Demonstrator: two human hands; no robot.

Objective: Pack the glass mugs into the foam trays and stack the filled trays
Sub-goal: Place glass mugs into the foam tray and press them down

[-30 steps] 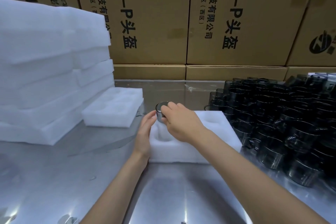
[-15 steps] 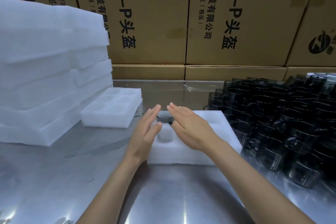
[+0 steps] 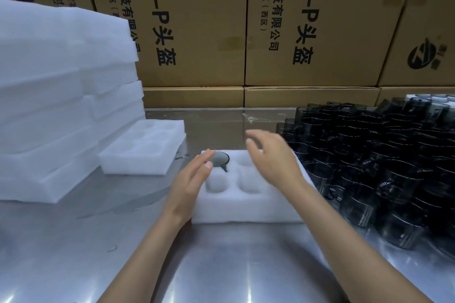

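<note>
We see the left hand with fingers straight and loosely spread, holding nothing; fingertips sit at the left edge of the seated mug, whether touching it we cannot tell. Right hand is raised over the tray's right side, fingers relaxed and slightly curved, also holding nothing, somewhat motion-blurred.

The seated mug is down in the far-left pocket of the foam tray, dark round face up and about level with the foam, handle pointing toward us. The near-left, near-middle and far-middle pockets show bare foam; the right-side pockets are hidden under the right hand.

The tray lies flat on the steel worktop. Just right of it stands a dense cluster of dark glass mugs, nearest ones right beside the tray's edge. Left of the tray, apart from it, lies a second foam tray with unfilled pockets, and further left a tall foam stack. Printed cardboard boxes line the back of the worktop.
</note>
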